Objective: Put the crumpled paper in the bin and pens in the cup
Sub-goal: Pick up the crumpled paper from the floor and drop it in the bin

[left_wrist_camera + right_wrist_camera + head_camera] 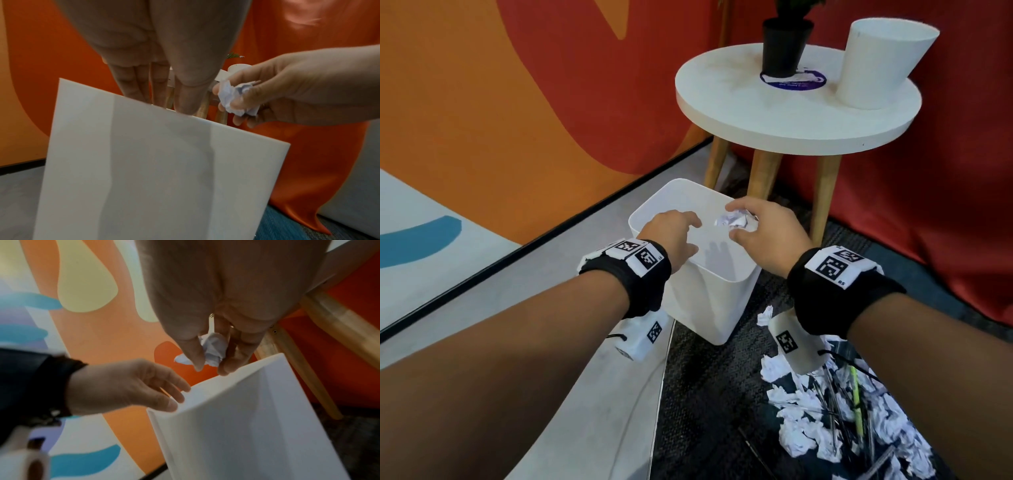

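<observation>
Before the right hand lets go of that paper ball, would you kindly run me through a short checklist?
1. Crumpled paper ball pinched in the right hand: ok.
2. Ball above the white bin's opening: ok in the head view.
3. Left hand out of the drop path: ok; it is open, over the bin's left side, apart from the ball.
4. Bin upright on the floor: ok.
5. Room inside the bin: ok, the inner walls look bare.
6. Work left: not ok; paper pile and pens remain on the floor.
</observation>
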The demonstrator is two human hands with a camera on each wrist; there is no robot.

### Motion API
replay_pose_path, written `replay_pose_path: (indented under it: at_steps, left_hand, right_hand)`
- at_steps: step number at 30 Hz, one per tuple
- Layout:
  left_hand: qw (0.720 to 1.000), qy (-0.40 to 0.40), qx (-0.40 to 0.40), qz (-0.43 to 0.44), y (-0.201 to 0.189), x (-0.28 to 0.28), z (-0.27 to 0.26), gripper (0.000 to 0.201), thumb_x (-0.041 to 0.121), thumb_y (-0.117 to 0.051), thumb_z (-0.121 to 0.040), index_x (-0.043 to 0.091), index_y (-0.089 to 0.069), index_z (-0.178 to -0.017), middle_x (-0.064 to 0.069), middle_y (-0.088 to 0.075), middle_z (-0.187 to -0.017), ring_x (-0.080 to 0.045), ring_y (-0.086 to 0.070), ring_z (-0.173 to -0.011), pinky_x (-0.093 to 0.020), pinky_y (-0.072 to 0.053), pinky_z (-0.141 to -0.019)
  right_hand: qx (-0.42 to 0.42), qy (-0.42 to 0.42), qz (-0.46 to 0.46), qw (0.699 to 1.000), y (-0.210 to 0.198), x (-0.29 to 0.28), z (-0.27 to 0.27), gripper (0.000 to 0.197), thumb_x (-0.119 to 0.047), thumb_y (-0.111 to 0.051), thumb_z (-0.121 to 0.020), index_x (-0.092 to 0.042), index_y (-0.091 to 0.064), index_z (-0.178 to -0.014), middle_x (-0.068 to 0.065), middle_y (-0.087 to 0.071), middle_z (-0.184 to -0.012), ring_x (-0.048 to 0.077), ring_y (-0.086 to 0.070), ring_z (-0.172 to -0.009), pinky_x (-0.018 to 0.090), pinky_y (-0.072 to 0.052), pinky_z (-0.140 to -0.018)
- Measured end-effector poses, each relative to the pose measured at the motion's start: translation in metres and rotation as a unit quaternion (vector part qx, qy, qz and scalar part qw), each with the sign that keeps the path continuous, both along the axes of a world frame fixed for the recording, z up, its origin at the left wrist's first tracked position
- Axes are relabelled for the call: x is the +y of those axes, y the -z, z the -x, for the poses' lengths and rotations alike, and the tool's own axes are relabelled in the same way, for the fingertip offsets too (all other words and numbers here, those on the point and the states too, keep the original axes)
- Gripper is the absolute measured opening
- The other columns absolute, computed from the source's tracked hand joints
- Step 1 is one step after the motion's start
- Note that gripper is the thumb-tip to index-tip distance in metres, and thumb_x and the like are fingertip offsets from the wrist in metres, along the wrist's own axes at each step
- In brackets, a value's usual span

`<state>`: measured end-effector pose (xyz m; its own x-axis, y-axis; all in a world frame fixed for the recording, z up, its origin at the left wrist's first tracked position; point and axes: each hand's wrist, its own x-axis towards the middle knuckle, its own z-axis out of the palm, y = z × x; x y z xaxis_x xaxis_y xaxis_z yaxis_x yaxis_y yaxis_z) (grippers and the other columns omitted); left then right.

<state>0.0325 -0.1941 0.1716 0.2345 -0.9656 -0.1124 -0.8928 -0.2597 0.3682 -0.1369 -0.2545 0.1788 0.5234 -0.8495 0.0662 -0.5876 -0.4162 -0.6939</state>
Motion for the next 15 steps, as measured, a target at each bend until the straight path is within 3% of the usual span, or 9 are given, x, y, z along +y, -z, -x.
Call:
replay_pose_path:
  at_steps: [6, 10, 13, 15]
  left_hand:
    - [1.0, 0.005, -0.001, 0.016, -0.002, -0.001, 0.001, 0.037, 0.013, -0.057, -0.09, 0.023, -0.055, -0.126, -0.002, -0.058, -0.12, -0.022, -0.055, -0.108, -0.029, -0.042, -0.086]
    - [0.999, 0.027, -0.004, 0.04, -0.008, -0.001, 0.009, 0.032, 0.019, -0.054, -0.091, 0.025, -0.057, -0.122, 0.001, -0.059, -0.118, -0.019, -0.056, -0.106, -0.03, -0.042, -0.086]
    - [0.996, 0.055, -0.004, 0.071, -0.014, 0.0, 0.021, 0.029, 0.022, -0.053, -0.091, 0.025, -0.058, -0.119, 0.003, -0.059, -0.111, -0.018, -0.056, -0.102, -0.029, -0.043, -0.084]
    - [0.992, 0.08, -0.014, 0.098, -0.019, 0.002, 0.033, 0.026, 0.024, -0.053, -0.09, 0.024, -0.059, -0.115, 0.005, -0.055, -0.101, -0.017, -0.054, -0.095, -0.028, -0.04, -0.08]
  right_hand:
    - [0.091, -0.015, 0.016, 0.996, 0.012, -0.003, 0.001, 0.057, -0.016, -0.07, -0.08, -0.029, -0.053, -0.133, 0.0, -0.06, -0.129, 0.021, -0.054, -0.119, 0.035, -0.041, -0.102]
    - [0.139, 0.004, 0.016, 0.99, 0.013, -0.002, 0.003, 0.063, -0.038, -0.077, -0.075, -0.043, -0.049, -0.131, -0.013, -0.058, -0.123, 0.014, -0.049, -0.119, 0.035, -0.024, -0.089]
    - [0.076, 0.028, 0.024, 0.996, 0.013, 0.002, 0.007, 0.046, -0.045, -0.074, -0.077, -0.044, -0.055, -0.119, -0.016, -0.058, -0.114, 0.011, -0.05, -0.114, 0.036, -0.027, -0.093]
    - [-0.007, 0.075, 0.042, 0.996, 0.016, 0.004, 0.014, 0.017, -0.044, -0.067, -0.082, -0.04, -0.056, -0.094, -0.014, -0.056, -0.096, 0.011, -0.054, -0.098, 0.043, -0.037, -0.096]
